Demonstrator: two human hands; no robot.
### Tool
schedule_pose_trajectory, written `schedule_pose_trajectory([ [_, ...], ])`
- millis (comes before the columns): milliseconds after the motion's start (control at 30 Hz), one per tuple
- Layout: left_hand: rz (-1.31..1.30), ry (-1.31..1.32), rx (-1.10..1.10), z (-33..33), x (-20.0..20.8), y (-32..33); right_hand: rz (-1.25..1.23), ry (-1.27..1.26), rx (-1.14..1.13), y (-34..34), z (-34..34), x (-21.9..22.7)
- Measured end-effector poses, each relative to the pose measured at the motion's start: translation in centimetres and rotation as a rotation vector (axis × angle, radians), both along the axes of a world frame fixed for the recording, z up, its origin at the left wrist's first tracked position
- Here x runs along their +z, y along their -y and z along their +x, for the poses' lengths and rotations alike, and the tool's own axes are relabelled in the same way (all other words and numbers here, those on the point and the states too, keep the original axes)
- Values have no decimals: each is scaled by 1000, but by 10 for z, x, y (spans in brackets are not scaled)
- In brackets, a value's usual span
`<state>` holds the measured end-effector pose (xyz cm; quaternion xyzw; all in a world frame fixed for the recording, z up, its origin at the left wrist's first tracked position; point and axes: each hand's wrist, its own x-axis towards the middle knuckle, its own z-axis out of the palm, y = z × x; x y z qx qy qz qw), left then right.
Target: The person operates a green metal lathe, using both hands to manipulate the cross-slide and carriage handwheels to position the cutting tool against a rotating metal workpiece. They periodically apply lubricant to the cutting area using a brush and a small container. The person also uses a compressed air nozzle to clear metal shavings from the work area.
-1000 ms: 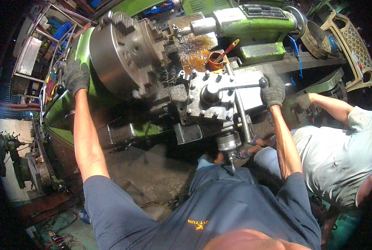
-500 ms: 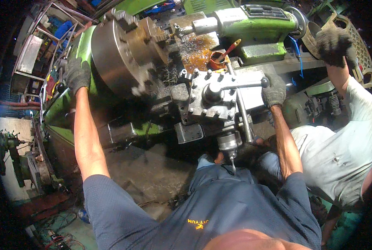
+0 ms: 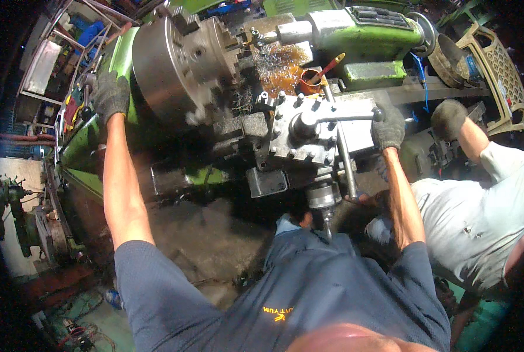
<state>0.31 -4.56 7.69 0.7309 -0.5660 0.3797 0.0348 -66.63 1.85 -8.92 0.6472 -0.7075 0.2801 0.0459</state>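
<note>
My left hand [image 3: 110, 98], in a dark grey work glove, rests with fingers apart on the green headstock [image 3: 120, 58] of a lathe, close to a black lever knob [image 3: 85, 113]. Right of it is a large steel chuck [image 3: 163, 66] with a stepped round metal part [image 3: 206, 50] in front; the jaw edges look smeared. My gloved right hand [image 3: 388, 128] is closed around the knobbed end of the tool post handle [image 3: 347, 113]. That handle sits on a square tool post [image 3: 297, 132] with several bolts. Its fingertips are partly hidden.
A red cup [image 3: 310, 82] with a brush stands behind the tool post, near metal chips. The green tailstock [image 3: 364, 32] is at the far right. A drill chuck [image 3: 324, 196] points toward my waist. On the right, a co-worker's gloved hand [image 3: 449, 119] is near a beige plastic chair [image 3: 502, 76].
The co-worker's gloved hand has come down from the round pan toward the lathe bed. A hole now shows on the chuck's part. My hands keep their places.
</note>
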Motion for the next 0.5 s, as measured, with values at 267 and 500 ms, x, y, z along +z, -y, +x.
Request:
schedule_pose_trajectory([
  [267,-15,19,-21,9,-5,1,-25,3,45,1,-4,-6],
  [500,-35,51,-19,-1,3,-3,-30,25,30,1,-1,-3],
])
